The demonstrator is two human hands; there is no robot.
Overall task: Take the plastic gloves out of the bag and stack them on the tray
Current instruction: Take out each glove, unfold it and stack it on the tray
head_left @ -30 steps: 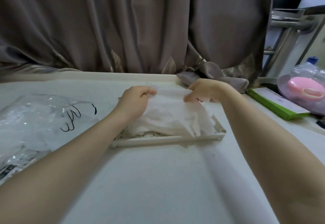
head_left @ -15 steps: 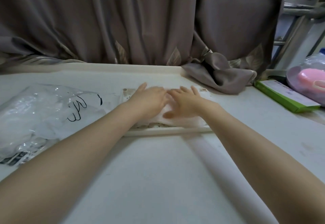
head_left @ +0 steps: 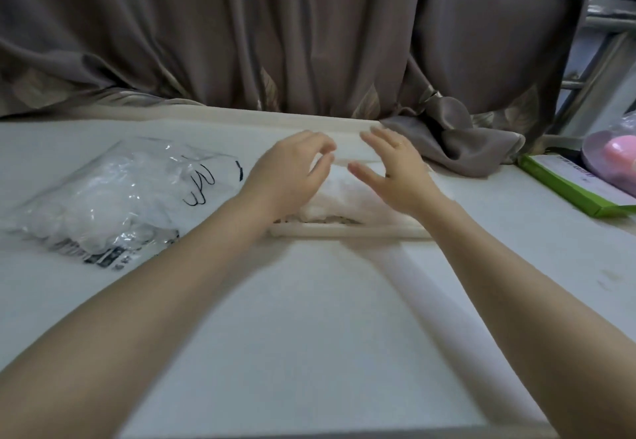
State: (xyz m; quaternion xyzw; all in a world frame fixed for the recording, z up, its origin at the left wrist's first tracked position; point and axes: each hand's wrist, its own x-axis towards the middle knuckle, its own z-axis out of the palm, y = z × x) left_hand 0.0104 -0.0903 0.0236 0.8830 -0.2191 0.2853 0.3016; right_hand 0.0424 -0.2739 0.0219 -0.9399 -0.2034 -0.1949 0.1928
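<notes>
A pile of thin white plastic gloves lies on a small cream tray at the middle of the white table. My left hand hovers just above the pile's left side, fingers curled and apart, holding nothing. Over the right side floats my right hand, fingers spread and empty. A clear plastic bag with more white gloves inside and a black hand drawing on it rests to the left of the tray.
A brown curtain hangs behind the table, with a bunched end lying on the table right of the tray. A green box and a wrapped pink object sit at the far right.
A second ago both hands pinched the gloves above the tray. They then pressed flat on the pile, and now have lifted off it with fingers apart.
</notes>
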